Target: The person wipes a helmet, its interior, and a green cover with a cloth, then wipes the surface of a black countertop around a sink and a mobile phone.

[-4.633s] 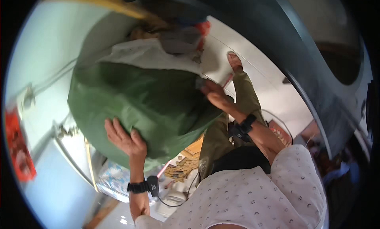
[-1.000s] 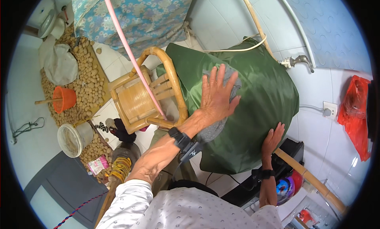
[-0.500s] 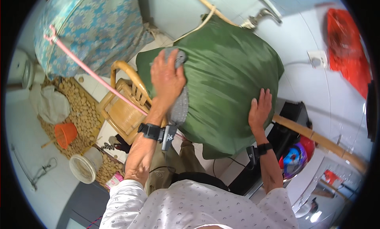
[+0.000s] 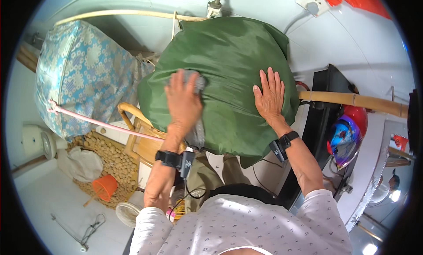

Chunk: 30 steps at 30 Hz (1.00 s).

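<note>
both hands flat on a big green bag (image 4: 229, 74), stuffed full, held up in front of the chest against the pale wall. left hand (image 4: 183, 101) lies on the bag's left-centre face, fingers spread wide, pressing a small grey patch (image 4: 199, 82) that peeks out at the fingertips; a grey strip runs down the bag under the wrist. right hand (image 4: 269, 96) is open, palm down, fingers together and pointing up, on the bag's right side. neither hand closes around anything, both just press. black bands with small devices on both wrists.

around it: bamboo pole (image 4: 352, 101) sticks out from behind the bag to the right, a second pole runs along the top left. blue floral bundle (image 4: 83, 79) left of the bag, tied with a pink cord (image 4: 101, 123). wooden chair (image 4: 141, 140) just below the bag's left edge. orange basket (image 4: 104, 186) on the pebble mat lower left. red and blue helmet (image 4: 348, 131) on the right, beside a black panel.
</note>
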Each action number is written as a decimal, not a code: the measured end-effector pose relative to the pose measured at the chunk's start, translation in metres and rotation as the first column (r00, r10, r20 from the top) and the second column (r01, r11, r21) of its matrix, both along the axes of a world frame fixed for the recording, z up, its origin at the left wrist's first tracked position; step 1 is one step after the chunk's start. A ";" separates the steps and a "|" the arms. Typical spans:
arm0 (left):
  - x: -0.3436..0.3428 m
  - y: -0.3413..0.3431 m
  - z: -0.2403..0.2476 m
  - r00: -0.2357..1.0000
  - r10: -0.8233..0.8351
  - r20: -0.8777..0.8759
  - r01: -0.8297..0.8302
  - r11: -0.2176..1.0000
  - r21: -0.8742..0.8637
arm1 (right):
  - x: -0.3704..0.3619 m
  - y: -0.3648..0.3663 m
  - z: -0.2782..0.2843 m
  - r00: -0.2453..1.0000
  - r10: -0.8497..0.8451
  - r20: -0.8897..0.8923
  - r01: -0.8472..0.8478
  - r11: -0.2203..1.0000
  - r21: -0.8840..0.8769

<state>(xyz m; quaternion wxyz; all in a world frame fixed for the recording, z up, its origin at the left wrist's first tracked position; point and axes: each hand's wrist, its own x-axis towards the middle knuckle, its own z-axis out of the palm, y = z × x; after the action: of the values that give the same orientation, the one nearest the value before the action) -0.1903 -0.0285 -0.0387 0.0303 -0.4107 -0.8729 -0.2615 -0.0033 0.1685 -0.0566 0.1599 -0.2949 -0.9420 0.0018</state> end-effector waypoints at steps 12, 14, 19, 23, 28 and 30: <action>0.041 0.060 0.048 0.936 -0.338 0.096 0.294 0.904 0.310 | -0.005 -0.004 0.006 0.998 -0.050 -0.024 0.048 0.996 -0.069; 0.049 0.089 0.027 0.910 -0.412 0.034 0.397 0.893 0.212 | -0.006 -0.005 0.005 0.999 -0.043 -0.002 0.043 0.996 -0.072; 0.025 0.100 0.001 0.939 -0.322 -0.120 0.323 0.946 -0.013 | 0.000 -0.004 0.009 0.999 -0.043 -0.020 0.041 0.995 -0.092; -0.049 0.070 -0.002 0.986 -0.031 -0.163 0.028 0.999 -0.022 | -0.002 -0.006 0.014 0.998 -0.056 -0.039 0.051 0.993 -0.111; -0.113 0.027 -0.033 0.981 0.192 0.039 -0.195 0.973 0.126 | -0.005 -0.007 0.012 0.997 -0.051 -0.059 0.042 0.990 -0.138; -0.081 0.053 -0.004 0.989 0.141 0.052 -0.150 0.949 0.276 | -0.003 -0.004 0.013 0.996 -0.060 -0.059 0.052 0.990 -0.129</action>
<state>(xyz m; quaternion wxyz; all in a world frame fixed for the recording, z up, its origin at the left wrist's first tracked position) -0.2715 0.0242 -0.0429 0.0933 -0.3328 -0.8556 -0.3853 -0.0060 0.1641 -0.0435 0.1705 -0.3306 -0.9258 0.0666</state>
